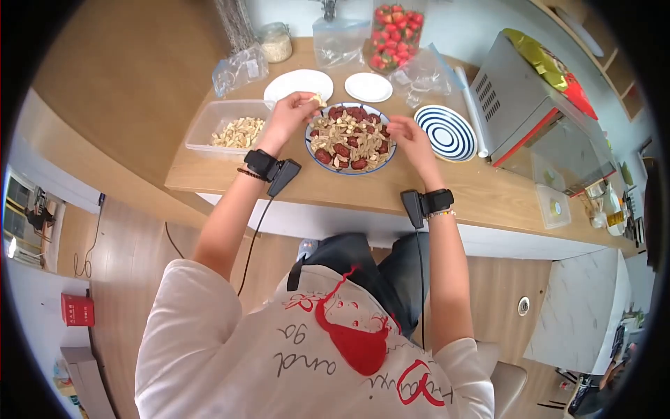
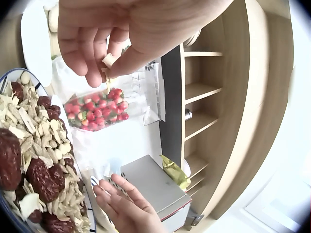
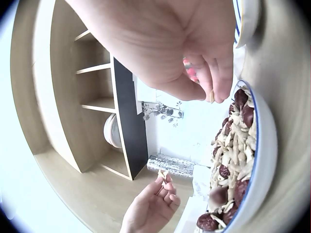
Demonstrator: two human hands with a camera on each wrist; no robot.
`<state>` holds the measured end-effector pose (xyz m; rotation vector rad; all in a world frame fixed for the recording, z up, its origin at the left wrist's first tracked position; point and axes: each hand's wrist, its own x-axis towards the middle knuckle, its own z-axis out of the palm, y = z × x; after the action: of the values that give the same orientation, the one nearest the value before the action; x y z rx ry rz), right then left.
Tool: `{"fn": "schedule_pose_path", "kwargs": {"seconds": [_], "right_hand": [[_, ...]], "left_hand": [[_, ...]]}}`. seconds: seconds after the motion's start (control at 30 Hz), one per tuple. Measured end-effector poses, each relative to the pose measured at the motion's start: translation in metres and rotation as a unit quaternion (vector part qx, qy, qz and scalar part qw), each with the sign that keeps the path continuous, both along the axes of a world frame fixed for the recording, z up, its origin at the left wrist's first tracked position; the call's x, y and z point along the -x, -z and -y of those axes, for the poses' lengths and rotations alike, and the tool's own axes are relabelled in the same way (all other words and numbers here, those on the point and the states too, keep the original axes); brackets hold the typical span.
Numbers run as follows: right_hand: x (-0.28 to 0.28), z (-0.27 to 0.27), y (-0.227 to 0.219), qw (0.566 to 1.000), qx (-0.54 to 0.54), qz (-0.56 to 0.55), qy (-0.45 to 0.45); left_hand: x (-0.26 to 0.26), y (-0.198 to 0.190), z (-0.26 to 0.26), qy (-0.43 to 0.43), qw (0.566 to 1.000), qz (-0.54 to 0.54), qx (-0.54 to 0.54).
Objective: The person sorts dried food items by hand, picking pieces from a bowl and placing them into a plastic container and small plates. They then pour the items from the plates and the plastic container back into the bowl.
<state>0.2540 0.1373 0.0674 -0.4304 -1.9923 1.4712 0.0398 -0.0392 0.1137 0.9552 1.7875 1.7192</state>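
Observation:
My left hand (image 1: pixel 292 115) is over the left rim of a blue-rimmed bowl (image 3: pixel 266 160), pinching a few pale dried slices (image 2: pixel 110 60) between thumb and fingers. At the bowl's right side is my right hand (image 1: pixel 413 140); a small pale piece (image 3: pixel 212 96) shows between its thumb and fingertip. Wrinkled red dates (image 1: pixel 323 155) fill the bowl together with pale, slender dried pieces (image 1: pixel 363 143) and small round white ones. Left of it stands a clear plastic container (image 1: pixel 198 134) with more pale dried slices (image 1: pixel 239 131).
Two white plates (image 1: pixel 299 85) (image 1: pixel 368 87) lie behind the bowl, with plastic bags and a bag of strawberries (image 1: pixel 396 38) farther back. A blue-ringed plate (image 1: pixel 444 133) sits to the right, before a microwave-like appliance (image 1: pixel 534 115). A glass jar (image 1: pixel 276 43) stands back left.

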Motion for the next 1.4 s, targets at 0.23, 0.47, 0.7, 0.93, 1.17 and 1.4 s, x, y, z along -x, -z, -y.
{"fn": "schedule_pose_path", "kwargs": {"seconds": [0.23,0.47,0.7,0.93,1.17,1.4], "right_hand": [[-0.003,0.026,-0.01,0.999,0.027,0.013,-0.037],[0.03,0.032,-0.009,0.999,-0.037,-0.024,0.011],[0.035,0.037,-0.005,0.991,-0.128,-0.005,0.026],[0.027,0.025,0.006,0.981,-0.168,0.015,0.098],[0.036,0.04,-0.032,0.983,-0.151,0.057,0.09],[0.067,0.068,-0.072,0.998,-0.065,0.007,-0.005]], "left_hand": [[0.0,0.006,0.023,0.045,0.999,-0.027,-0.003],[0.014,0.022,0.023,0.056,0.994,-0.094,-0.015],[0.022,0.011,0.032,0.066,0.993,-0.09,-0.031],[0.092,-0.022,0.096,-0.079,0.967,-0.234,0.061],[0.128,-0.02,0.124,-0.053,0.958,-0.243,0.139],[0.154,-0.015,0.127,-0.056,0.956,-0.247,0.15]]}}
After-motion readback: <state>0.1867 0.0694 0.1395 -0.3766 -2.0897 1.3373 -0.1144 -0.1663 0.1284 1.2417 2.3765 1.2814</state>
